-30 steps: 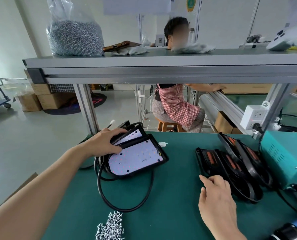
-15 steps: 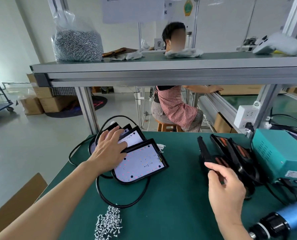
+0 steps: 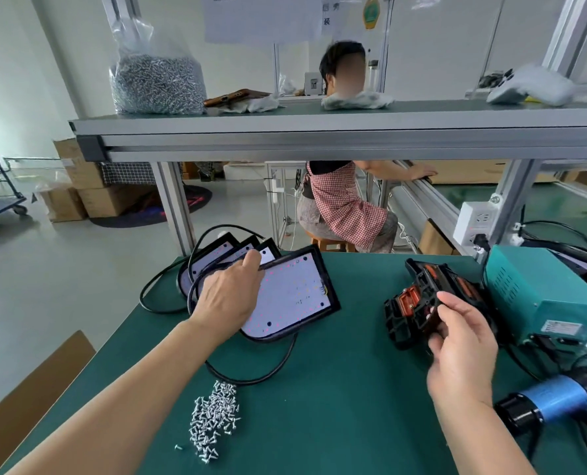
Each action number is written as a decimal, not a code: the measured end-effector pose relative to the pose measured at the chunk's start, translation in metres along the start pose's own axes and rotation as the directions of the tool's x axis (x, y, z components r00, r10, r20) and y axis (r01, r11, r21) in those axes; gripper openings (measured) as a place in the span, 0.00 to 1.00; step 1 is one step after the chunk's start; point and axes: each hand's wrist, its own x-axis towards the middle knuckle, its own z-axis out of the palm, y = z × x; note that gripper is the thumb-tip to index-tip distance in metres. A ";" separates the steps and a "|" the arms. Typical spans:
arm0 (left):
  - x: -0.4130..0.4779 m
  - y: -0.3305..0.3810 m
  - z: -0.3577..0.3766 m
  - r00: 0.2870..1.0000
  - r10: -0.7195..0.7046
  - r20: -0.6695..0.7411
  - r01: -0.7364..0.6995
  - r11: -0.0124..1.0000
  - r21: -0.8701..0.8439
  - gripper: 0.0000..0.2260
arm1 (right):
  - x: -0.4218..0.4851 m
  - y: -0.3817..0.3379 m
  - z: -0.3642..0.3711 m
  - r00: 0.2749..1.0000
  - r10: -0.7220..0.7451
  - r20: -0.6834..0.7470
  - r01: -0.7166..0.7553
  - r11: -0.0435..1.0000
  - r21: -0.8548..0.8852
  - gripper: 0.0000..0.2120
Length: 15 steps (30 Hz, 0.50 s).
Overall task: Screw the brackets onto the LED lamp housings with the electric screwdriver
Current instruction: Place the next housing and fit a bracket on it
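Several black LED lamp housings lie overlapped at the far left of the green bench, white LED boards facing up. My left hand (image 3: 230, 296) grips the left edge of the front lamp housing (image 3: 293, 296), which is tilted up off the bench. To the right, my right hand (image 3: 463, 334) holds a black bracket with orange inserts (image 3: 410, 311), lifted from the row of brackets (image 3: 456, 286) behind it. A pile of small silver screws (image 3: 213, 419) lies near the front. The electric screwdriver (image 3: 552, 402), blue and black, lies at the right edge, untouched.
A teal power supply box (image 3: 542, 296) stands at the right. Black cables (image 3: 251, 377) loop around the housings. The overhead shelf (image 3: 319, 132) carries a bag of screws (image 3: 156, 84), a phone and rags. A person sits behind the bench. A cardboard box (image 3: 28, 395) sits at the left.
My left hand has taken hold of the front housing's edge and tilted it up. My right hand reached the row of brackets, picked one up and drew it toward me.
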 end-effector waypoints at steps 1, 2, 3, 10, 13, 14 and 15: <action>-0.005 0.009 -0.002 0.999 -0.041 -0.008 0.040 0.998 -0.046 0.07 | -0.002 -0.004 0.002 0.999 -0.011 0.038 0.010 1.000 0.009 0.13; -0.011 0.019 -0.003 0.996 -0.090 -0.004 0.089 0.990 -0.110 0.05 | -0.004 -0.009 0.003 0.997 -0.027 0.074 0.026 1.000 0.013 0.13; -0.018 0.029 -0.003 0.988 -0.151 0.018 0.152 0.972 -0.178 0.04 | -0.006 -0.013 0.006 0.993 -0.047 0.107 0.046 0.999 0.009 0.13; -0.078 0.099 0.016 0.815 -0.386 0.433 0.580 0.536 -0.614 0.08 | -0.039 -0.047 0.006 0.818 -0.417 0.397 0.537 0.802 -0.262 0.11; -0.108 0.119 0.028 0.777 -0.352 0.522 0.629 0.467 -0.621 0.07 | -0.059 -0.050 -0.007 0.704 -0.467 0.536 0.686 0.641 -0.343 0.08; -0.115 0.123 0.030 0.770 -0.346 0.536 0.637 0.452 -0.624 0.08 | -0.066 -0.048 -0.011 0.671 -0.468 0.575 0.721 0.590 -0.363 0.08; -0.121 0.127 0.031 0.767 -0.343 0.542 0.641 0.434 -0.633 0.07 | -0.073 -0.045 -0.015 0.637 -0.464 0.615 0.755 0.536 -0.378 0.09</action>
